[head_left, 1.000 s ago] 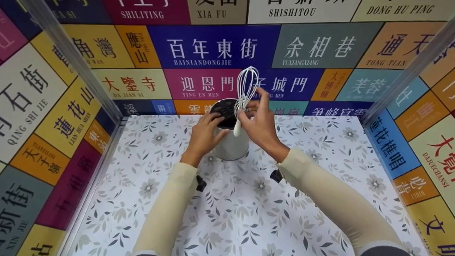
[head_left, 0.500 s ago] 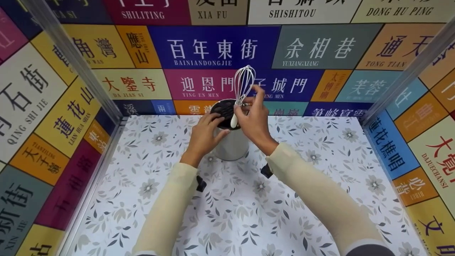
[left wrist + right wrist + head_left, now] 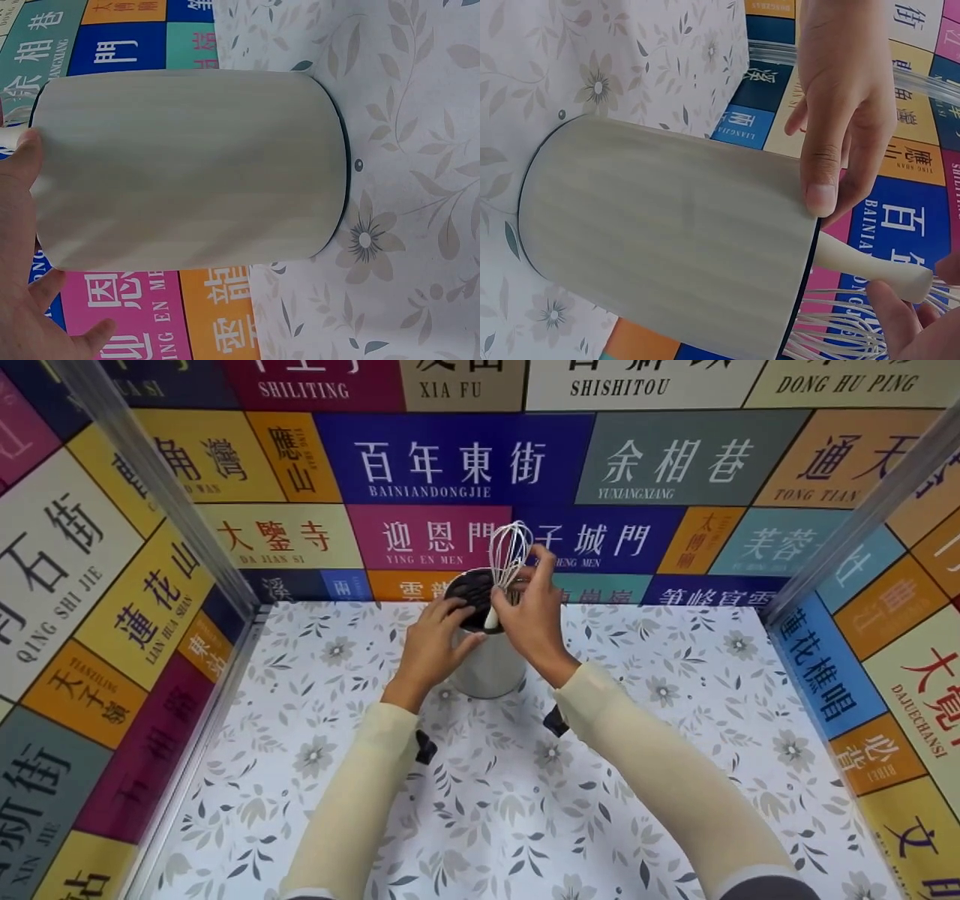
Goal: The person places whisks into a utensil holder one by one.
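A pale grey cylindrical utensil holder (image 3: pixel 491 671) stands upright on the table, with a dark slotted insert (image 3: pixel 471 589) in its mouth. My left hand (image 3: pixel 433 649) grips its rim, thumb on the near side and fingers over the left. My right hand (image 3: pixel 534 619) pinches a white-handled whisk (image 3: pixel 491 619) near where handle meets wires. Its wire loops point up, and the handle's end is down at the holder's mouth. In the right wrist view the whisk handle (image 3: pixel 874 266) meets the rim. More wire loops (image 3: pixel 844 322) show beside the rim; whose they are I cannot tell.
A white tablecloth (image 3: pixel 480 810) with grey flowers and leaves covers the table. Right behind the holder rises a wall panel (image 3: pixel 450 457) of coloured blocks with lettering. Similar panels flank both sides, with metal posts (image 3: pixel 180 510) at the corners.
My right hand has carried the whisk left and then lower, bringing the handle's end from in front of the rim to the holder's mouth. My left hand and the holder have stayed in place.
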A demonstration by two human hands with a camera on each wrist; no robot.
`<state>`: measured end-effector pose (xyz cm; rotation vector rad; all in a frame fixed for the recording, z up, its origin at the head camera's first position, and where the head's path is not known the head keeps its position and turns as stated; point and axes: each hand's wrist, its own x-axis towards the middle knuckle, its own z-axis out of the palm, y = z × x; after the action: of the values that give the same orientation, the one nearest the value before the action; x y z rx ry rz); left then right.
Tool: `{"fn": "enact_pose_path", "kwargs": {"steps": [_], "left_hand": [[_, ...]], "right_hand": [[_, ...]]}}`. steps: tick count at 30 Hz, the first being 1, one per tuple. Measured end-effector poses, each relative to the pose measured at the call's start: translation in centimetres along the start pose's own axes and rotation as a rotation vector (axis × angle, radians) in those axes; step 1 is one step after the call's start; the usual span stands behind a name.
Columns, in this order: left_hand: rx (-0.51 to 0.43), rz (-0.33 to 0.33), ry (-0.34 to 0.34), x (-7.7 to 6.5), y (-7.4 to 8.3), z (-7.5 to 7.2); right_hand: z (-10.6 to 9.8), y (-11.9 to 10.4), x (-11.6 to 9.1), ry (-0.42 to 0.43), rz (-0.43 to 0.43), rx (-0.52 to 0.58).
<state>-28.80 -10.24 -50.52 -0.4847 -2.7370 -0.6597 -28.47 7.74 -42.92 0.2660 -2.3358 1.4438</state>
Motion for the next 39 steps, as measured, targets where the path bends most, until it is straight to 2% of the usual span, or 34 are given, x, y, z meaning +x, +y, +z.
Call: {"fn": "enact_pose_path", "kwargs": {"steps": [13,22,32,39], "left_hand": [[-0.014,0.03,0.029,0.1,0.0,0.1],[0.007,0.017,0.017,0.2,0.0,0.1],[0.006,0.029,0.035,0.2,-0.1,0.2],[0.015,0.012,0.014,0.2,0.0,0.1]], "right_hand": [[-0.3,0.7,-0.3,-0.02,-0.061,-0.067],[-0.3,1.1,-0.6,-0.055,-0.096,-0.174],[-0.3,1.4,-1.2,-0.13,-0.137,-0.329],[-0.2,1.5,-1.5,-0.142,-0.158,-0.352]]}}
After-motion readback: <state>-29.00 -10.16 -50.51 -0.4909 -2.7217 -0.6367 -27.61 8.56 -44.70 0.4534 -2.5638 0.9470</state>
